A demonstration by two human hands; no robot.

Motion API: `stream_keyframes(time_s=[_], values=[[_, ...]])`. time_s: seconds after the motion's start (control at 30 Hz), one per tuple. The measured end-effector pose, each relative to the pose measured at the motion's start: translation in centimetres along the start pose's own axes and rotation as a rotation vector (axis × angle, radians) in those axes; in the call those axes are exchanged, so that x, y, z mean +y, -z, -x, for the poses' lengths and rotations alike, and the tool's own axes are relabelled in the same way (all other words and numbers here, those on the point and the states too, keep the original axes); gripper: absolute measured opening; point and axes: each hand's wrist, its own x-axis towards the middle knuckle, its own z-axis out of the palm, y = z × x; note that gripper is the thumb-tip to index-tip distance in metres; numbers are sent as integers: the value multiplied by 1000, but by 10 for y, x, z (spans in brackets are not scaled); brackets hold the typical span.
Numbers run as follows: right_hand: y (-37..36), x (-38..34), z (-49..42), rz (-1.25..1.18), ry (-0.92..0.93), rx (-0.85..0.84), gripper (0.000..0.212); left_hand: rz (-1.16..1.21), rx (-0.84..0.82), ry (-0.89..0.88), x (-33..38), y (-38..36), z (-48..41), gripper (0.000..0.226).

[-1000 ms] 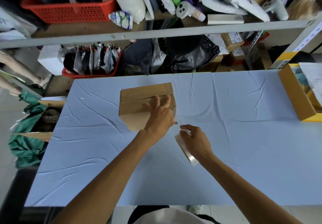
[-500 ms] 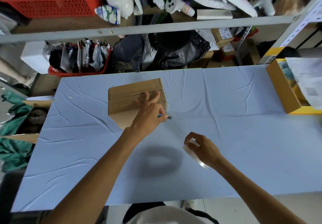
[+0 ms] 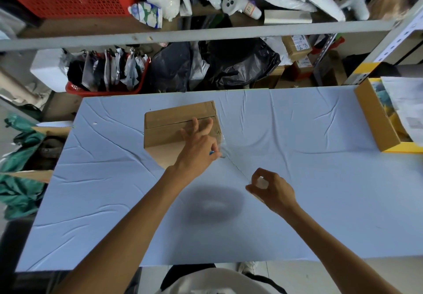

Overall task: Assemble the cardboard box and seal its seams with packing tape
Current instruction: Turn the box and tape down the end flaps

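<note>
1. The right hand (image 3: 273, 189) is nearest, raised above the tabletop (image 3: 320, 202). Its fingers and thumb curl round a roll of clear packing tape (image 3: 256, 196), which is mostly hidden by the hand.
2. A strip of tape (image 3: 235, 167) runs taut from the roll up and left to the near right corner of the cardboard box (image 3: 169, 131).
3. The left hand (image 3: 198, 148) rests on the box top, with two fingers extended flat near the centre seam. The remaining fingers grip a small blue-handled tool (image 3: 212, 153) beside the strip.
4. The box stands on the left-centre of the tabletop with its top flaps closed. One lower flap projects toward the viewer.
5. Change from one second ago: the right hand is further from the box and the drawn strip is longer. The left hand has stayed on the box top.
6. An open yellow-edged carton (image 3: 375, 119) sits at the right edge of the tabletop.
7. Beyond the tabletop, a shelf (image 3: 206, 33) holds a red basket (image 3: 68, 3) and black bags (image 3: 229, 64).
</note>
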Motion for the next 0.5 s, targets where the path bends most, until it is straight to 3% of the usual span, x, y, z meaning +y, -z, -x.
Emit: stream_keyframes(time_s=[0.37, 0.43, 0.5], values=[[21, 2, -13, 117, 166, -386, 20, 32, 10, 5, -3, 1, 0, 15], [26, 0, -17, 161, 177, -389, 20, 88, 78, -13, -2, 1, 3, 14], [31, -1, -21, 201, 194, -366, 20, 83, 266, -117, -2, -3, 10, 14]])
